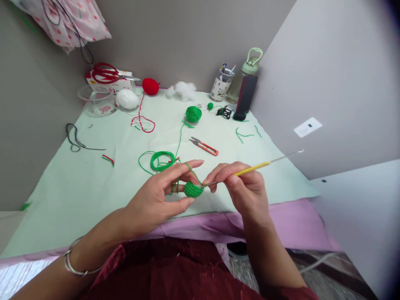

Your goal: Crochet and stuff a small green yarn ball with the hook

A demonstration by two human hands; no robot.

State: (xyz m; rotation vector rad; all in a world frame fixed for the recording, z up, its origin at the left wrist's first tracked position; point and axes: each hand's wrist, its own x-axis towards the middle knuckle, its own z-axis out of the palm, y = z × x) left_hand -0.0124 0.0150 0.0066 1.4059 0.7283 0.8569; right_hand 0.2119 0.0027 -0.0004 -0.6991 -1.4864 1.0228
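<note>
Between the thumb and fingers of my left hand (162, 191) sits a small rounded green crochet piece (193, 190). Green yarn runs over my left index finger and down to the piece. My right hand (242, 183) grips a crochet hook (251, 168) with a yellow handle and metal ends. One end of the hook meets the edge of the crochet piece; the other points up to the right. A loose coil of green yarn (162, 161) lies just beyond my left hand, its strand leading back to a green yarn ball (193, 113).
Orange-handled thread snips (204, 146) lie beyond my hands. At the back are a red yarn ball (151, 86), white yarn ball (127, 99), white stuffing (183, 91), red scissors (108, 74), plastic tub (98, 101), pen cup (221, 85), bottle (237, 85) and dark upright device (246, 96).
</note>
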